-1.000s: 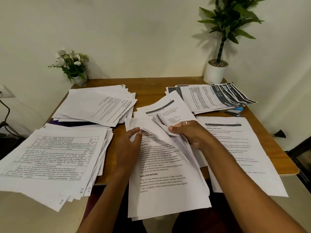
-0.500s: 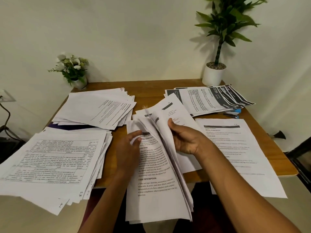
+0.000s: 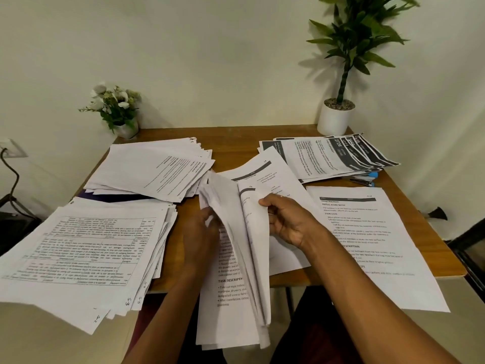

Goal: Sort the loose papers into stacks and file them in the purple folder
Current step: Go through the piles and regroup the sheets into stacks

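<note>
Leafing tip: keep the bundle [image 3: 228,311] pinned at its top, peel off one sheet, read the header, then drop it on the matching stack.
Left hand [image 3: 199,237]: curled round the bundle's top-left edge, over the table's [image 3: 236,137] near edge.
Right hand [image 3: 291,222]: apart from the left; thumb and fingers pinch the lifted sheets [image 3: 252,245].
Purple folder [image 3: 118,197]: sliver under the far-left stack [image 3: 154,169], seemingly not yet filled.
</note>
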Demonstrator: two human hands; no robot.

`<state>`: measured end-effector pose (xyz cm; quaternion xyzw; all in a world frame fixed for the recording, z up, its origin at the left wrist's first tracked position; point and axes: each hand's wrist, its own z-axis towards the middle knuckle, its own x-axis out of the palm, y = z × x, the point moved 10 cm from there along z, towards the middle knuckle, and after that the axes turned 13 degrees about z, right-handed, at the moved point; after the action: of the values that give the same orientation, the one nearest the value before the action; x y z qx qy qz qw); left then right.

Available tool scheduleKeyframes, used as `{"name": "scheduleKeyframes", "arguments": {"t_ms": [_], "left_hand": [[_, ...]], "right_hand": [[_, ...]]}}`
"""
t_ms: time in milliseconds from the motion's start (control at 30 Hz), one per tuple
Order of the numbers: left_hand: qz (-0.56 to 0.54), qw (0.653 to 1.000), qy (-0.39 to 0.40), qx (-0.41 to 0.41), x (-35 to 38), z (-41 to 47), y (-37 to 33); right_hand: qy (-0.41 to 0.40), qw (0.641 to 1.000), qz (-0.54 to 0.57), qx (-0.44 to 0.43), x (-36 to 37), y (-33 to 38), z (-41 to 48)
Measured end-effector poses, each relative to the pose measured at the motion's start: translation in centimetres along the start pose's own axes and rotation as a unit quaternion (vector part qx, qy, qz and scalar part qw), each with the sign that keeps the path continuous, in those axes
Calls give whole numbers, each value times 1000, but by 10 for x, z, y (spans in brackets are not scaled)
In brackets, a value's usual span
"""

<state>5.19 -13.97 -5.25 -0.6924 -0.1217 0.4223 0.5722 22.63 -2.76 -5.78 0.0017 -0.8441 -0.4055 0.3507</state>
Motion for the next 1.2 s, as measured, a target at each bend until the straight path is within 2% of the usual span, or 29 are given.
{"name": "scheduleKeyframes", "arguments": {"t_ms": [67, 233, 333, 400, 467, 533, 567, 633, 767, 900, 1033, 1200], "left_hand": [[42, 998, 16, 33, 4, -2, -4], [35, 999, 11, 34, 4, -4, 1], [48, 999, 1, 12, 4, 1, 6], [56, 998, -1, -2, 4, 4, 7], [57, 998, -15, -10, 1, 7, 7], [52, 998, -18, -15, 1, 7, 7], [46, 999, -20, -17, 0, 5, 7], [34, 999, -22, -17, 0, 4, 7], [35, 999, -38, 5, -4, 1, 3], [32, 999, -41, 5, -4, 0, 5], [36, 998, -45, 14, -4, 1, 3], [26, 999, -42, 20, -3, 2, 5]], "right_hand": [[-9, 1000, 2, 2, -3, 1, -1], [-36, 999, -9, -18, -14, 12, 4], [-104, 987, -79, -93, -33, 46, 1], [-171, 957, -159, -171, -47, 75, -4], [-198, 897, -336, -206, -50, 96, 1], [-220, 823, -499, -159, -56, 96, 13], [-233, 797, -540, -139, -59, 94, 18], [-242, 777, -566, -133, -58, 93, 23], [-239, 785, -538, -192, -50, 97, 21], [-205, 811, -493, -238, -42, 103, 13], [-221, 799, -498, -255, -41, 110, 5], [-223, 814, -485, -228, -52, 105, 6]]}}
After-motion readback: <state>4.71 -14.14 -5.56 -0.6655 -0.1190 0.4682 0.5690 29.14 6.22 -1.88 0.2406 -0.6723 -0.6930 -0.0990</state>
